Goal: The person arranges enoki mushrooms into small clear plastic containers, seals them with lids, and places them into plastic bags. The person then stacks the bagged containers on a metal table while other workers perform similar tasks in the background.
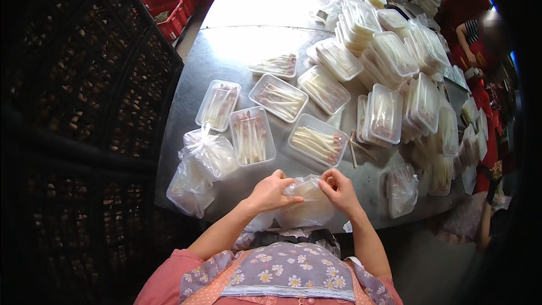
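Note:
A clear plastic bag with a pale-filled container in it lies at the near table edge, right in front of me. My left hand pinches the bag's upper left side between thumb and fingers. With fingertips drawn together, my right hand grips the bag at its upper right. Just beyond my hands are open clear tubs of pale stalks with pinkish tips: one tub is ahead of my left hand, another tub ahead of my right. Knotted bagged tubs sit to the left.
Stacks of filled tubs crowd the right side of the metal table. A single bagged tub lies near the right edge. Dark crates rise along the left; red crates stand behind. Other people work at far right and at the back.

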The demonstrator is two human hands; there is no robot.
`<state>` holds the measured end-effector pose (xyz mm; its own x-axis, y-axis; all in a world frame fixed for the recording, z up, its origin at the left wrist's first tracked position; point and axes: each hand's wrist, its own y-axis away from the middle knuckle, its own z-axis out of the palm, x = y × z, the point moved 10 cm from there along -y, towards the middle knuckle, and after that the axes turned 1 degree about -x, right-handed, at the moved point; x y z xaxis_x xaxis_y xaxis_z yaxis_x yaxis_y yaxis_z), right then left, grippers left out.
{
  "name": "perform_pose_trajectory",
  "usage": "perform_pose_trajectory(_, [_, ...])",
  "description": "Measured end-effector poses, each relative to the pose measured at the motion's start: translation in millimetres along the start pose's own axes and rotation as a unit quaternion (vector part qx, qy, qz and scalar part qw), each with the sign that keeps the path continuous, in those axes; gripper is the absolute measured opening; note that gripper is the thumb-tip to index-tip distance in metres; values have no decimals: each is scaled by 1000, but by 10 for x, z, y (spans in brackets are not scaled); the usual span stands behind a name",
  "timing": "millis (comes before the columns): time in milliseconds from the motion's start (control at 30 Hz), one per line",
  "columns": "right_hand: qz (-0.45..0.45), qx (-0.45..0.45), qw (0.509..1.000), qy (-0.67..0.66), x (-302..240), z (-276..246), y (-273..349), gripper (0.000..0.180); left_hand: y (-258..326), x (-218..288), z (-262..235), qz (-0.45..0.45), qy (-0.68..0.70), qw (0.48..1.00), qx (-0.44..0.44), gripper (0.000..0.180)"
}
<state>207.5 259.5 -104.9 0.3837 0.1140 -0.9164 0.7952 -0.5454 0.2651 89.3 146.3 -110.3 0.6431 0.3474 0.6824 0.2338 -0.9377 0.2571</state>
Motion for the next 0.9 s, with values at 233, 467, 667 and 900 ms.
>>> perform_pose_trajectory(233, [138,145,916,-348,708,-201,58,19,78,246,43,158,161,973,-54,38])
perform_pose_trajectory(467, [197,-24,954,-225,1270,396,390,18,445,214,13,192,246,950,-1,39])
perform_pose_trajectory(667, [0,70,995,64,913,561,505,29,424,-877,580,-164,624,756,111,31])
perform_pose_trajectory(900, [187,-67,871,-450,906,752,622,46,370,-765,749,-175,758,620,99,27])
